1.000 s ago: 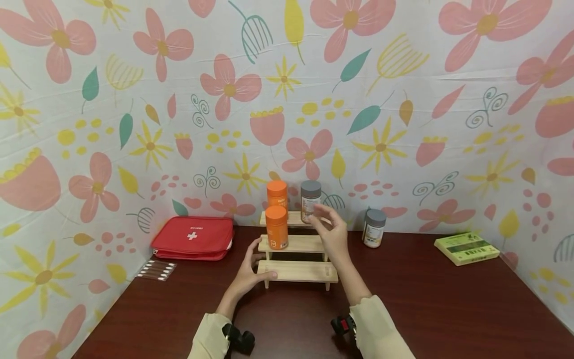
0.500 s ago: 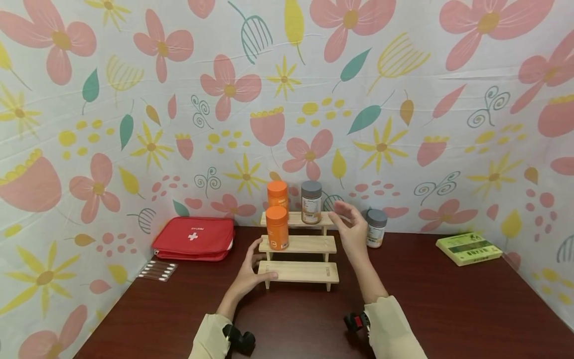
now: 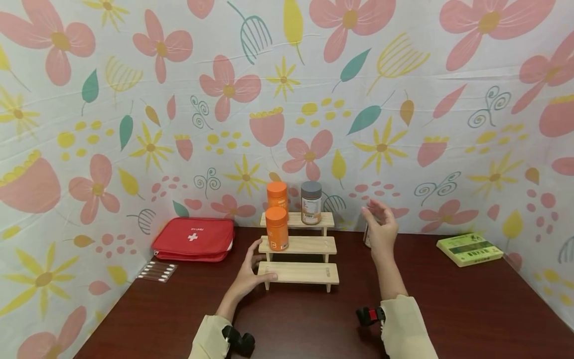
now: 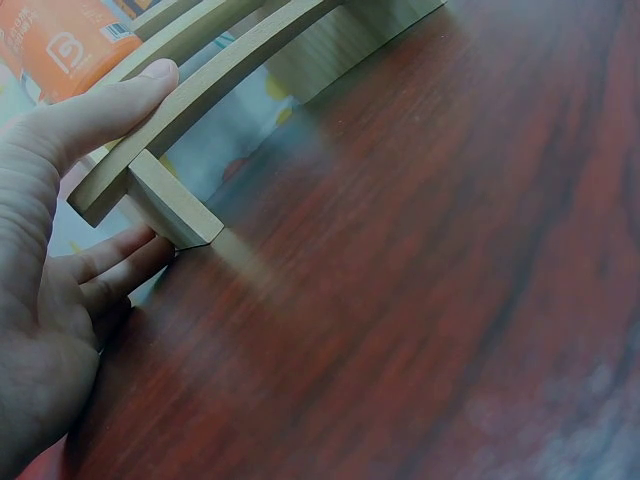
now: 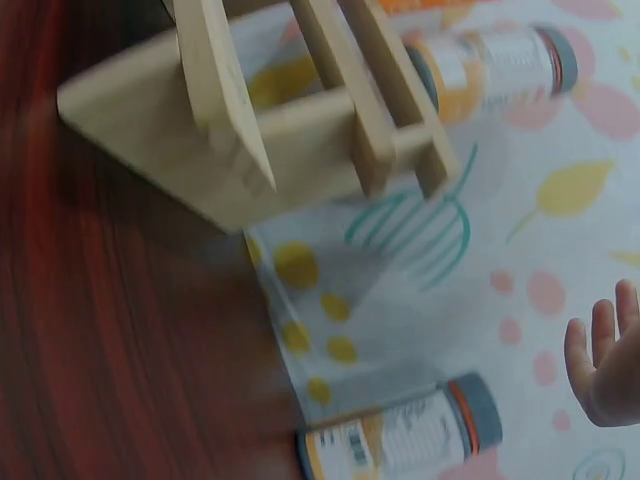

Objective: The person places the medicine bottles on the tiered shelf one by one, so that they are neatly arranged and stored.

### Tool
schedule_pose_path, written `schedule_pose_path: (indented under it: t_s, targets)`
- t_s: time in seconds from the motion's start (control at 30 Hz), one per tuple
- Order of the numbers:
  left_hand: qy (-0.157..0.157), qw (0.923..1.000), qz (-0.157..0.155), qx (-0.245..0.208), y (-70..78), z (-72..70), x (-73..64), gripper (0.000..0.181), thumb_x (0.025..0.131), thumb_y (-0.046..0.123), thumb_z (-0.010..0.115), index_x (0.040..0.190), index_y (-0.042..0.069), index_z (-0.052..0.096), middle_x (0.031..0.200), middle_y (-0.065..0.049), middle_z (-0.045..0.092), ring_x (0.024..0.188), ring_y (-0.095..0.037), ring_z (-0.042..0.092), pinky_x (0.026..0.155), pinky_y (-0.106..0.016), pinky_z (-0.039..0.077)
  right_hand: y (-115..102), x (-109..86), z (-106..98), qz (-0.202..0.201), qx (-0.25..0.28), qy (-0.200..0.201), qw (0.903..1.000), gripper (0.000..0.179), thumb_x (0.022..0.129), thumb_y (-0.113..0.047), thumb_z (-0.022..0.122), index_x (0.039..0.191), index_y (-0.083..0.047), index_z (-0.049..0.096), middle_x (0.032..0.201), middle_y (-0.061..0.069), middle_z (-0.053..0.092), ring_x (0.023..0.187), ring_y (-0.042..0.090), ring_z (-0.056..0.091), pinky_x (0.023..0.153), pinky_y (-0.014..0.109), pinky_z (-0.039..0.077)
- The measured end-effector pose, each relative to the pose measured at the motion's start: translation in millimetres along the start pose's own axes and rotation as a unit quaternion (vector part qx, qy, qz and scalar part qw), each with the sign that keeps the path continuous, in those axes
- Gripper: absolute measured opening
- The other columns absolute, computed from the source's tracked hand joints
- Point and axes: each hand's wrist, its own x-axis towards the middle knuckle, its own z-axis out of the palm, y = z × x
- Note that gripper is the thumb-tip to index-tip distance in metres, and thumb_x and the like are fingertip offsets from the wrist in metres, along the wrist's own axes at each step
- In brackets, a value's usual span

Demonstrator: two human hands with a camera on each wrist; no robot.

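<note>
My left hand (image 3: 246, 273) holds the left end of a three-step wooden stand (image 3: 299, 272); in the left wrist view its thumb lies on the lowest step and other fingers reach beside the leg. An orange bottle (image 3: 277, 235) stands on the middle step, partly covering another orange bottle (image 3: 277, 190) on the top step. To its right, also on top, stands a grey-capped bottle (image 3: 311, 205). My right hand (image 3: 383, 230), holding nothing, is raised in front of a second grey-capped bottle (image 5: 400, 442) on the table, mostly hidden in the head view.
On the left lie a red first aid pouch (image 3: 194, 238) and a clear pack of cotton swabs (image 3: 158, 271). A flat yellow-green box (image 3: 469, 249) rests at the right. Flower-patterned cloth (image 3: 287, 99) rises behind the dark red-brown table (image 3: 296, 324).
My right hand has moved rightward, away from the grey-capped bottle on the top step, to the one on the table. The left hand and the stand have stayed put.
</note>
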Motion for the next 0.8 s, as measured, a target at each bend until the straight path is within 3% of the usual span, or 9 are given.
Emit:
schedule_pose_path:
  t_s: [0.23,0.4,0.47,0.53,0.63,0.7,0.8]
  targets:
    - [-0.001,1.0000,0.000,-0.001,-2.0,-1.0,1.4,0.102,0.074,0.010,0.084,0.153,0.028,0.022,0.136,-0.022,0.053,0.127,-0.032,0.049,0.101,-0.042,0.038,14.5,17.2,-24.6,0.023,0.027,0.053,0.9979,0.033,0.089,-0.011,0.070,0.121,-0.007,0.062,0.102,-0.010,0.061,0.099,0.002,0.055,0.082,0.009,0.042]
    - [-0.005,1.0000,0.001,0.003,-4.0,-0.5,2.2,0.102,0.074,0.012,0.084,0.153,0.028,0.022,0.137,-0.021,0.053,0.127,-0.031,0.049,0.101,-0.042,0.038,24.9,23.3,-36.2,0.054,0.006,0.071,0.9959,0.040,0.087,-0.016,0.074,0.124,-0.008,0.061,0.103,-0.009,0.060,0.102,0.004,0.053,0.075,0.007,0.043]
    - [-0.005,1.0000,0.002,0.003,-4.1,-0.4,2.5,0.102,0.074,0.012,0.084,0.153,0.027,0.022,0.137,-0.021,0.053,0.127,-0.032,0.049,0.100,-0.042,0.039,27.5,25.6,-38.9,0.070,-0.019,0.058,0.9956,0.049,0.088,-0.019,0.073,0.132,-0.006,0.056,0.114,-0.006,0.059,0.113,0.010,0.051,0.079,0.009,0.043]
    - [-0.003,1.0000,0.002,0.003,-3.8,-0.6,2.7,0.102,0.074,0.012,0.084,0.153,0.027,0.022,0.136,-0.021,0.053,0.127,-0.032,0.050,0.099,-0.042,0.040,29.1,27.4,-41.6,0.091,-0.046,0.032,0.9942,0.060,0.089,-0.022,0.072,0.142,-0.008,0.047,0.131,0.000,0.053,0.127,0.016,0.045,0.094,0.016,0.043]
    - [-0.001,1.0000,0.004,0.001,-3.9,-1.1,3.1,0.102,0.074,0.011,0.084,0.153,0.028,0.023,0.136,-0.021,0.053,0.127,-0.032,0.050,0.099,-0.042,0.039,31.7,29.5,-45.5,0.112,-0.081,-0.014,0.9903,0.070,0.091,-0.026,0.069,0.151,-0.014,0.035,0.153,0.007,0.036,0.145,0.023,0.029,0.114,0.033,0.033]
    - [-0.001,1.0000,0.003,0.000,-4.6,-1.3,2.9,0.102,0.074,0.011,0.084,0.153,0.028,0.023,0.135,-0.021,0.054,0.126,-0.031,0.050,0.099,-0.041,0.040,34.2,29.5,-48.2,0.122,-0.094,-0.043,0.9871,0.075,0.092,-0.028,0.068,0.154,-0.017,0.027,0.161,0.007,0.025,0.150,0.026,0.019,0.119,0.044,0.025]
    - [-0.006,1.0000,0.000,-0.004,-6.2,-1.0,2.5,0.102,0.074,0.012,0.084,0.153,0.028,0.022,0.135,-0.021,0.054,0.125,-0.030,0.050,0.097,-0.040,0.041,39.3,29.0,-52.6,0.134,-0.106,-0.080,0.9821,0.080,0.092,-0.030,0.067,0.156,-0.019,0.020,0.164,0.007,0.015,0.152,0.029,0.009,0.120,0.050,0.021]
